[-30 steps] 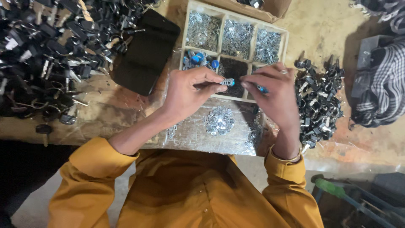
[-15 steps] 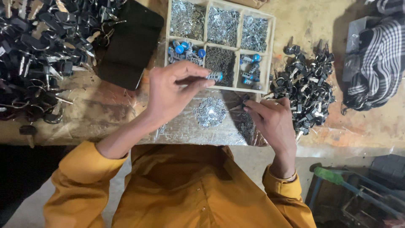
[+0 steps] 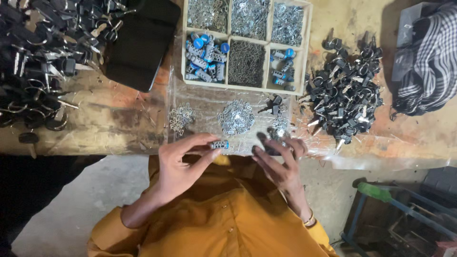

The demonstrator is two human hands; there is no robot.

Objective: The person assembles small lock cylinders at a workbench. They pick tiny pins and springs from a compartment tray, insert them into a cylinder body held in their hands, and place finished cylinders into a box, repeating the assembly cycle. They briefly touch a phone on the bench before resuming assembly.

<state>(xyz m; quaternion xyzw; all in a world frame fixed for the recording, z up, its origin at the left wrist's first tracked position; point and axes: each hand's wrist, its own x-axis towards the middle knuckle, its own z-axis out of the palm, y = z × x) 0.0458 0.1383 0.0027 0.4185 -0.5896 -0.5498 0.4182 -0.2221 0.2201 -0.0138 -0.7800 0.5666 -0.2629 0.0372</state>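
- A worn wooden workbench (image 3: 119,119) fills the upper part of the view, its top scuffed, stained and patched with reddish marks.
- A sheet of clear plastic film (image 3: 381,147) lies over the middle and right of the bench and hangs crumpled past its front edge.
- Below the bench the floor (image 3: 66,204) is bare grey concrete, dusty and uneven.
- At lower right stands a blue metal frame (image 3: 404,214) with a green piece on its top corner.
- A black-and-white checked cloth (image 3: 428,62) lies bunched at the bench's right end.
- Light is dim and warm; the lower left corner falls into deep shadow.
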